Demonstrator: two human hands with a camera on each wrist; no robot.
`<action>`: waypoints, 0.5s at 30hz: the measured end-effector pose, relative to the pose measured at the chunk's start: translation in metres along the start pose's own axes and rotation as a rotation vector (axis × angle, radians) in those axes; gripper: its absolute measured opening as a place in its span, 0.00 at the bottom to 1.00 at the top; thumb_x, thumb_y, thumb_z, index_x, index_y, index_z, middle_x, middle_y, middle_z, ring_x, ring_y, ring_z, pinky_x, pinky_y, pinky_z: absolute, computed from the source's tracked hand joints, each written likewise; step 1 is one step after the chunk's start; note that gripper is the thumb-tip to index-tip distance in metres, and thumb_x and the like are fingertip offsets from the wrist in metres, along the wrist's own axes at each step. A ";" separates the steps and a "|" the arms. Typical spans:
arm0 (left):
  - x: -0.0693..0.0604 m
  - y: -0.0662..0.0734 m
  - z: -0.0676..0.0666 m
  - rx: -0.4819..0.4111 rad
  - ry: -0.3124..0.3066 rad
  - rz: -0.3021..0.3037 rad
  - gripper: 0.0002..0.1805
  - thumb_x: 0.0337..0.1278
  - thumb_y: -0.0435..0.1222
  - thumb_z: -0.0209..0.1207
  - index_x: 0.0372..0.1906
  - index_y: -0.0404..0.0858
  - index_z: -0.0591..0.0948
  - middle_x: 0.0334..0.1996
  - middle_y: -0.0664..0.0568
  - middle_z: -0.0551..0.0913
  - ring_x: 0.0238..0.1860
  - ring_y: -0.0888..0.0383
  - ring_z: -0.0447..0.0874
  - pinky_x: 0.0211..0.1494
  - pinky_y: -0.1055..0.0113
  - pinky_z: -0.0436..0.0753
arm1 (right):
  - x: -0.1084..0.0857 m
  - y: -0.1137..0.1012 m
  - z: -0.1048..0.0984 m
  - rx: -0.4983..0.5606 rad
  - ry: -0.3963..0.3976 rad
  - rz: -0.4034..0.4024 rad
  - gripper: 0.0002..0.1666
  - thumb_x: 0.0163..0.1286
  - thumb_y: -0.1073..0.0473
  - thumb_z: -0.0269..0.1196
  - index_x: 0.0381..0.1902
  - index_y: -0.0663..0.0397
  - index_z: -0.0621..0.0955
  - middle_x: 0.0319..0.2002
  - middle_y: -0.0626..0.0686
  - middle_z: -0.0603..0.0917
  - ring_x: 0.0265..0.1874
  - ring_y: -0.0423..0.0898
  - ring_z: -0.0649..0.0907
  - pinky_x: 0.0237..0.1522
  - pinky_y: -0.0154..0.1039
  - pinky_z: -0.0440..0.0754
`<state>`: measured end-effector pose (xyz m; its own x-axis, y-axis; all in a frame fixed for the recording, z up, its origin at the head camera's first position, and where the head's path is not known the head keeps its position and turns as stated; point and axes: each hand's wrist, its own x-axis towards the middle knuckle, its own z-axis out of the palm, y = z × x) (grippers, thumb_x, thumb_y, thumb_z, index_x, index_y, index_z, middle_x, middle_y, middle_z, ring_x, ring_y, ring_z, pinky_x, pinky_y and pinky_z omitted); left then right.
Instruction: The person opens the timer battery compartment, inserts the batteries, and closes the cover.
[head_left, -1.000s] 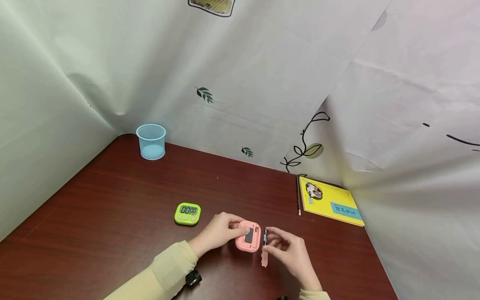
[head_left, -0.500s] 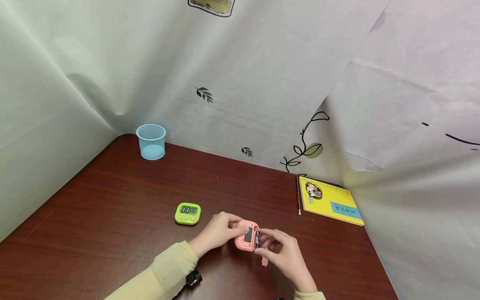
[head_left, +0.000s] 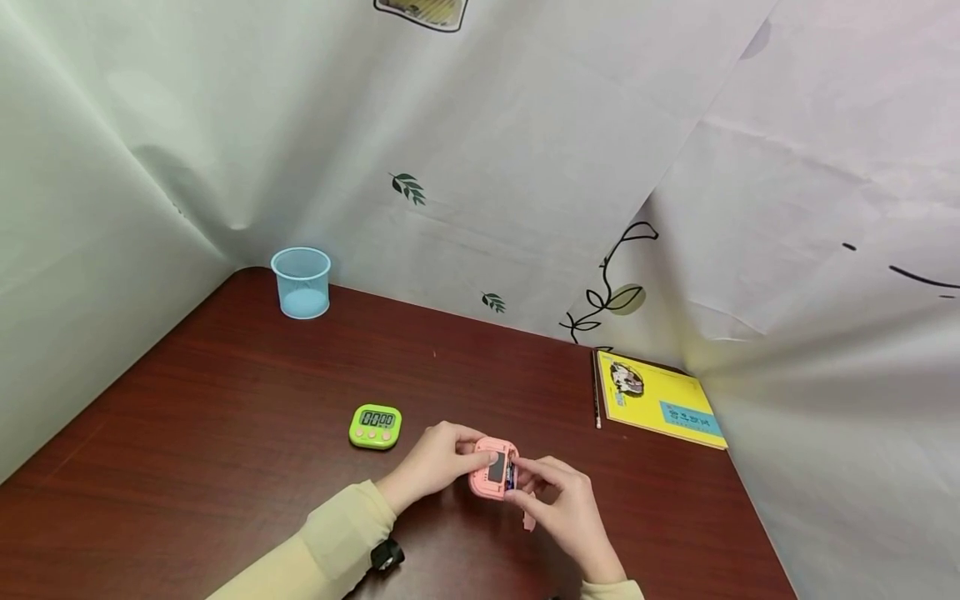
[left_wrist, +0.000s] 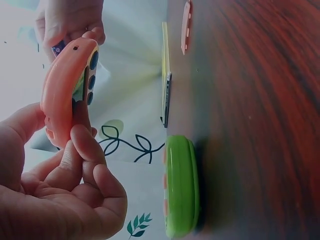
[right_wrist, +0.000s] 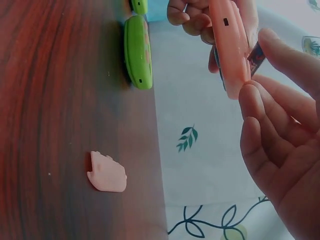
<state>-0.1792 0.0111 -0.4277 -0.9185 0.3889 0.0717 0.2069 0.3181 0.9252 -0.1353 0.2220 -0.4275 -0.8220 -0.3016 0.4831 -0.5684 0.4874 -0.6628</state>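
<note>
My left hand grips a pink digital timer, thumb across its back and fingers beneath, as the left wrist view shows. The timer's back faces up with its battery slot uncovered. At that slot, on the timer's right side, my right hand pinches a dark battery between thumb and fingers. One end of the battery still sticks out in the right wrist view; how far it is seated I cannot tell. The pink battery cover lies on the table below the right hand, partly hidden in the head view.
A green timer lies face up left of my hands. The light blue mesh bin stands at the back left. A yellow book and a pencil lie at the right edge of the brown table, with pale curtains behind.
My right hand has moved left, bringing the battery from beside the timer into its slot, where it now sits at a tilt. The left hand stays almost still.
</note>
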 end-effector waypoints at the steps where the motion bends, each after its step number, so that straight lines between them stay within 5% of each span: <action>1: 0.000 0.000 0.000 0.006 0.001 0.004 0.17 0.54 0.44 0.65 0.43 0.37 0.86 0.24 0.57 0.85 0.26 0.66 0.77 0.27 0.72 0.72 | 0.000 0.000 0.000 -0.003 0.003 0.006 0.23 0.46 0.65 0.75 0.44 0.57 0.85 0.26 0.48 0.81 0.23 0.36 0.80 0.25 0.36 0.80; 9: 0.000 0.001 -0.002 0.009 -0.038 0.011 0.20 0.56 0.47 0.64 0.46 0.37 0.85 0.31 0.55 0.86 0.29 0.66 0.77 0.32 0.70 0.75 | 0.000 0.000 -0.002 0.062 -0.011 0.131 0.42 0.46 0.63 0.76 0.61 0.54 0.75 0.34 0.49 0.85 0.27 0.42 0.84 0.30 0.40 0.82; 15: -0.001 0.001 -0.003 -0.002 -0.078 0.039 0.19 0.57 0.47 0.63 0.47 0.37 0.84 0.32 0.55 0.86 0.31 0.66 0.78 0.34 0.71 0.76 | 0.003 -0.009 -0.008 0.255 -0.144 0.258 0.46 0.50 0.68 0.73 0.67 0.63 0.66 0.41 0.64 0.85 0.32 0.43 0.86 0.33 0.46 0.83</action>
<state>-0.1792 0.0091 -0.4255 -0.8805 0.4675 0.0787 0.2417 0.2998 0.9229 -0.1318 0.2236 -0.4153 -0.9254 -0.3166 0.2081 -0.3175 0.3483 -0.8820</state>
